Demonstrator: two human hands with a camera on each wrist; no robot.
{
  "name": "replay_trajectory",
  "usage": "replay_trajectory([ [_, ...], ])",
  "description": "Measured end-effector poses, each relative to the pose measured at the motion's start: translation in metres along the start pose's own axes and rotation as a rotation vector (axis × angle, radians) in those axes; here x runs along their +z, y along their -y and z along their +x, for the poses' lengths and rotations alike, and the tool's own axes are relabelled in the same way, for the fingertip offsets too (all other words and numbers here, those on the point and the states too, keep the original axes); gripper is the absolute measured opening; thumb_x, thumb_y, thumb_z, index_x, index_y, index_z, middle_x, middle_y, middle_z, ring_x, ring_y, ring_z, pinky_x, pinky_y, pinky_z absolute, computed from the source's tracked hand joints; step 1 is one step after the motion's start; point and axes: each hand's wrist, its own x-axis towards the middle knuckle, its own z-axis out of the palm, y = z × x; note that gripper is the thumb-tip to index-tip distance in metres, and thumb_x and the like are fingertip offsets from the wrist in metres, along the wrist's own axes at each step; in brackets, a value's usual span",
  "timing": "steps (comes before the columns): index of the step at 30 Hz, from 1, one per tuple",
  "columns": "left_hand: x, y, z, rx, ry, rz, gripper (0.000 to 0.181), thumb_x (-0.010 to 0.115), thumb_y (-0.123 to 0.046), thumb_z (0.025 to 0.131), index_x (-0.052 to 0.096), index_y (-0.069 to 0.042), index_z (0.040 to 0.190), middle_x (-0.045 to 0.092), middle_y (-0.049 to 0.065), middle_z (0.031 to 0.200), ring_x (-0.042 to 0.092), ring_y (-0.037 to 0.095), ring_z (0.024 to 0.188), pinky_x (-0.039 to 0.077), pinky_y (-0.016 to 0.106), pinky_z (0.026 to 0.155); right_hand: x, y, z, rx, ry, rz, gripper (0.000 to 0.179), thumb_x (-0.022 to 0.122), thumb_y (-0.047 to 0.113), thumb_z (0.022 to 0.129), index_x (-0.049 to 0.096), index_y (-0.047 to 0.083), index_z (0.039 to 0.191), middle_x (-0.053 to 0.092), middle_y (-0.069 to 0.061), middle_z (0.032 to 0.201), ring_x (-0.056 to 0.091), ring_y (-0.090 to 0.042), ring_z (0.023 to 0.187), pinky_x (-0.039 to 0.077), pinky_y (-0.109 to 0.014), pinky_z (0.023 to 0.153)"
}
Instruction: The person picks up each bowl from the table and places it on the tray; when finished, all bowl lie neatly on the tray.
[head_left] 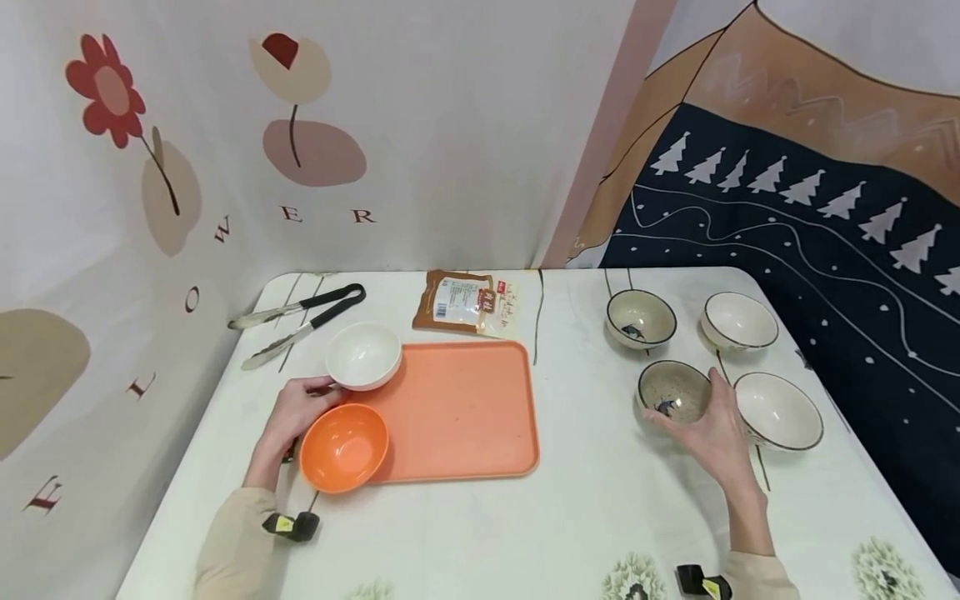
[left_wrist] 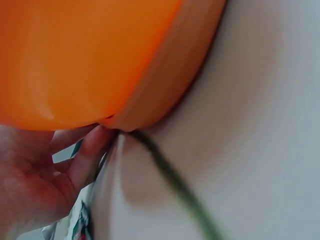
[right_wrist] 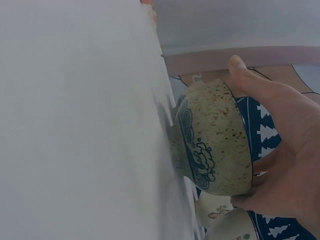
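Note:
At the left edge of the salmon-orange tray (head_left: 465, 417), my left hand (head_left: 296, 408) pinches the edge, its fingertips (left_wrist: 102, 137) partly hidden. The bright orange bowl (head_left: 345, 450) stands close against that hand and overlaps the tray's left side. Just beyond the fingers is a plain white bowl (head_left: 363, 354) at the tray's far left corner. On the right, my right hand (head_left: 712, 429) grips a speckled grey-beige bowl (right_wrist: 215, 140) with blue drawing on it. Thumb and fingers hold it from opposite sides, upright and close over the table.
Next to the right hand stand two cream bowls (head_left: 778, 408) with dark rims and another speckled bowl (head_left: 641, 318). Black-handled tongs (head_left: 300, 321) lie at the back left. A brown-and-clear food packet (head_left: 468, 304) lies behind the tray. Curtains hang behind the table.

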Motion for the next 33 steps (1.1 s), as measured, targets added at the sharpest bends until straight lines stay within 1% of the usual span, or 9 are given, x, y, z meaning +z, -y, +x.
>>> replay_trajectory([
  [3, 0.004, 0.001, 0.0, -0.005, -0.012, -0.039, 0.05, 0.065, -0.03, 0.096, 0.061, -0.001, 0.138, 0.07, 0.024, 0.12, 0.063, 0.032, 0.106, 0.052, 0.033, 0.083, 0.003, 0.0, 0.002, 0.005, 0.017, -0.007, 0.134, 0.091, 0.044, 0.071, 0.004, -0.01, 0.158, 0.016, -0.041, 0.158, 0.023, -0.061, 0.143, 0.024, -0.074, 0.11],
  [6, 0.008, 0.002, 0.001, -0.008, -0.025, -0.055, 0.048, 0.065, -0.03, 0.097, 0.063, -0.003, 0.137, 0.07, 0.022, 0.121, 0.063, 0.029, 0.105, 0.051, 0.029, 0.082, 0.004, -0.001, 0.001, 0.028, 0.032, 0.003, 0.137, 0.092, 0.044, 0.07, 0.001, -0.011, 0.157, 0.012, -0.043, 0.158, 0.02, -0.062, 0.143, 0.024, -0.073, 0.111],
  [10, 0.011, 0.002, 0.002, 0.02, -0.053, -0.052, 0.043, 0.064, -0.028, 0.096, 0.067, -0.005, 0.133, 0.071, 0.018, 0.114, 0.062, 0.023, 0.096, 0.049, 0.026, 0.078, 0.004, -0.003, 0.0, 0.069, 0.06, 0.018, 0.142, 0.092, 0.044, 0.07, -0.006, -0.013, 0.156, 0.004, -0.046, 0.157, 0.014, -0.064, 0.143, 0.021, -0.074, 0.111],
  [13, 0.011, 0.002, 0.001, 0.043, -0.068, -0.056, 0.039, 0.063, -0.026, 0.097, 0.069, -0.004, 0.129, 0.071, 0.016, 0.107, 0.058, 0.02, 0.089, 0.048, 0.026, 0.075, 0.005, -0.004, -0.001, 0.09, 0.071, 0.033, 0.142, 0.092, 0.041, 0.07, -0.008, -0.013, 0.155, 0.002, -0.047, 0.157, 0.012, -0.065, 0.144, 0.02, -0.073, 0.113],
  [16, 0.01, 0.002, -0.001, 0.041, -0.073, -0.055, 0.038, 0.063, -0.026, 0.097, 0.07, -0.004, 0.128, 0.07, 0.015, 0.106, 0.058, 0.019, 0.087, 0.048, 0.026, 0.074, 0.006, -0.004, -0.003, 0.107, 0.06, 0.066, 0.139, 0.093, 0.037, 0.07, -0.004, -0.013, 0.156, 0.008, -0.047, 0.156, 0.016, -0.063, 0.144, 0.021, -0.071, 0.114],
  [23, 0.011, 0.004, -0.001, 0.043, -0.065, -0.078, 0.039, 0.06, -0.026, 0.099, 0.068, -0.003, 0.13, 0.068, 0.016, 0.107, 0.056, 0.022, 0.088, 0.047, 0.026, 0.074, 0.013, -0.003, -0.004, 0.142, -0.048, 0.125, 0.129, 0.095, 0.036, 0.066, 0.014, -0.006, 0.158, 0.029, -0.038, 0.155, 0.033, -0.055, 0.141, 0.03, -0.069, 0.112],
  [25, 0.011, 0.004, -0.001, 0.044, -0.061, -0.09, 0.039, 0.06, -0.027, 0.1, 0.067, -0.003, 0.13, 0.068, 0.016, 0.107, 0.055, 0.021, 0.088, 0.046, 0.025, 0.074, 0.015, -0.002, -0.004, 0.147, -0.063, 0.136, 0.129, 0.095, 0.037, 0.065, 0.015, -0.004, 0.158, 0.03, -0.036, 0.156, 0.034, -0.054, 0.141, 0.03, -0.068, 0.112],
  [29, 0.011, 0.004, 0.0, 0.036, -0.054, -0.094, 0.041, 0.06, -0.027, 0.1, 0.067, -0.002, 0.131, 0.068, 0.018, 0.109, 0.056, 0.021, 0.089, 0.047, 0.025, 0.075, 0.019, 0.008, -0.003, 0.145, -0.041, 0.167, 0.129, 0.094, 0.04, 0.067, 0.014, 0.0, 0.16, 0.028, -0.032, 0.159, 0.031, -0.051, 0.145, 0.028, -0.066, 0.115],
  [33, 0.01, 0.004, 0.0, -0.004, -0.042, -0.087, 0.046, 0.061, -0.029, 0.099, 0.063, -0.002, 0.136, 0.068, 0.02, 0.118, 0.057, 0.024, 0.095, 0.046, 0.028, 0.08, 0.025, 0.025, 0.0, 0.099, 0.003, 0.192, 0.127, 0.093, 0.041, 0.067, 0.015, 0.004, 0.161, 0.03, -0.028, 0.16, 0.032, -0.048, 0.146, 0.028, -0.065, 0.115],
])
